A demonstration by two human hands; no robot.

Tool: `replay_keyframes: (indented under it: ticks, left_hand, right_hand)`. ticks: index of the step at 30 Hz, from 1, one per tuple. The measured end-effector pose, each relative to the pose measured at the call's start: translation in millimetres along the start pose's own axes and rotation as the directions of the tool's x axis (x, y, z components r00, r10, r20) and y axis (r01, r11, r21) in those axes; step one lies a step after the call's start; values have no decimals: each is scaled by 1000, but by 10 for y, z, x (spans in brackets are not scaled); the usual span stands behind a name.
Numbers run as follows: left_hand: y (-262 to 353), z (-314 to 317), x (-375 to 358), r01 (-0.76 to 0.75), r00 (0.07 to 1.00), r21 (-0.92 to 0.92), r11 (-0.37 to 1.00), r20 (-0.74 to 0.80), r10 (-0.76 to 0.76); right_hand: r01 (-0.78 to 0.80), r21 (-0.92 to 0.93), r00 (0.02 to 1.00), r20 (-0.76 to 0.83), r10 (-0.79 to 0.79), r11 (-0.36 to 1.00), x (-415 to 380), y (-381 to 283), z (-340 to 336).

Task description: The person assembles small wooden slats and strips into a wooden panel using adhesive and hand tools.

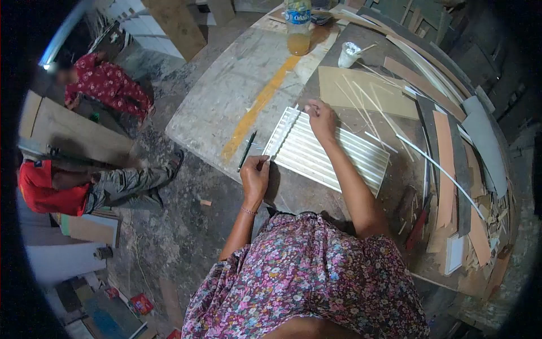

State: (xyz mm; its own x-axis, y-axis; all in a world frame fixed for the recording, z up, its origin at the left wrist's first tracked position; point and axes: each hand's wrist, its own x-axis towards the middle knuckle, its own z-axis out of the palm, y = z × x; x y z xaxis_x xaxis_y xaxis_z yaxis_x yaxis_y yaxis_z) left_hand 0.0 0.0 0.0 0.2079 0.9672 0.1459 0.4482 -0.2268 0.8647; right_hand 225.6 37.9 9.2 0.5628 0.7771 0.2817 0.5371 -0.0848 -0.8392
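Observation:
A white slatted panel (324,155) lies at a slant on the workbench in front of me, its slats in parallel rows. Near its left end, a pale strip (284,131) crosses the slats. My left hand (255,181) is closed, thumb and forefinger pinched at the panel's near left corner. Over the panel's far edge is my right hand (322,120), its fingers curled together; I cannot tell what they hold. My right forearm hides part of the slats. A dark pen (247,150) rests on the bench just left of the panel.
Beyond the panel are a brown board (367,93) with thin sticks, a white cup (349,55) and a bottle (298,28). Veneer strips (445,169) and offcuts crowd the right side, near a red-handled tool (416,229). Two people (107,85) are on the floor at left.

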Motion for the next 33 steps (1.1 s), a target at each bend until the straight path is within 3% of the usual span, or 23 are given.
replay_keyframes:
  ticks: [2,5,6,7,9,11,14,15,17,19,21,22,25,26,33]
  left_hand:
    - [3,50,-10,53,998,-157,986,38,-47]
    - [113,-76,2,83,991,-162,983,118,-64]
    - [122,-27,-35,49,992,-194,980,126,-25]
    - [130,-35,-17,23,988,-207,978,153,10]
    - [152,-14,35,-28,971,-246,969,226,85]
    - [48,-10,114,17,925,-221,975,374,69]
    - [392,-17,180,-17,927,-176,984,366,81]
    - [464,36,238,-169,918,-134,976,338,206]
    - [705,172,365,-456,849,-31,889,286,445]
    - [978,341,404,-401,770,-143,905,482,418]
    - [1094,591,379,-247,679,-228,942,653,337]
    - [1081,734,367,-179,652,-320,930,670,356]
    - [1165,860,275,-63,585,-282,957,767,264]
    - [1158,891,233,-28,598,-364,931,740,308]
    - [1054,922,323,-164,574,-300,940,745,339]
  right_hand:
    - [-93,163,994,-48,102,982,-18,-11,-32]
    - [-236,438,969,39,244,867,-111,76,62]
    - [-438,504,895,162,417,744,-203,-201,-203]
    - [-393,573,908,119,402,719,-251,-252,-258]
    - [-447,625,880,179,440,640,-263,-41,-292]
    - [-412,719,877,148,456,560,-346,-48,-410]
    - [-319,816,857,30,515,483,-569,-129,-656]
    - [-274,841,856,-7,516,467,-619,-161,-680]
    - [-208,831,874,-79,480,515,-740,-196,-776]
    - [-161,828,853,-158,498,538,-835,-308,-821]
    - [-139,799,828,-231,512,586,-908,-338,-888]
    - [-129,794,813,-258,521,595,-945,-310,-913]
    - [-111,779,767,-328,551,617,-1077,-257,-990]
    - [-115,761,761,-346,549,639,-1121,-256,-1007]
    - [-147,633,771,-408,488,760,-1261,-229,-1026]
